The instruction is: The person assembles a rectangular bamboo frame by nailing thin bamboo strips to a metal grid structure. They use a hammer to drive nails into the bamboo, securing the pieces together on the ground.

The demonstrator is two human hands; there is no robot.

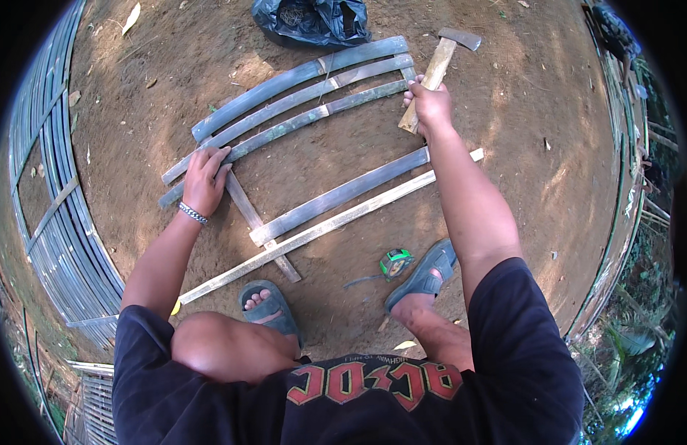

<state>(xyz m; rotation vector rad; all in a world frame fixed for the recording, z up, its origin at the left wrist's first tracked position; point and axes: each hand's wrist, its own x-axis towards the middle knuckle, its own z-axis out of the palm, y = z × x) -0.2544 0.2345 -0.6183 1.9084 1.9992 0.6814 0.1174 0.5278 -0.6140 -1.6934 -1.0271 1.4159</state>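
My right hand (430, 104) grips the wooden handle of a hammer (441, 61), its metal head raised above the far end of the slats. My left hand (205, 180) presses flat on the near ends of three grey-green split bamboo slats (306, 96) laid side by side on the dirt. A thin cross batten (258, 222) runs under them toward my left foot. Two more long strips lie apart from them: a grey bamboo slat (339, 194) and a pale wooden strip (321, 230).
A green tape measure (395, 262) lies by my right sandal (425, 273). A black plastic bag (314, 21) sits beyond the slats. A finished bamboo slat panel (54, 193) lies along the left; a bamboo fence (625, 185) curves on the right.
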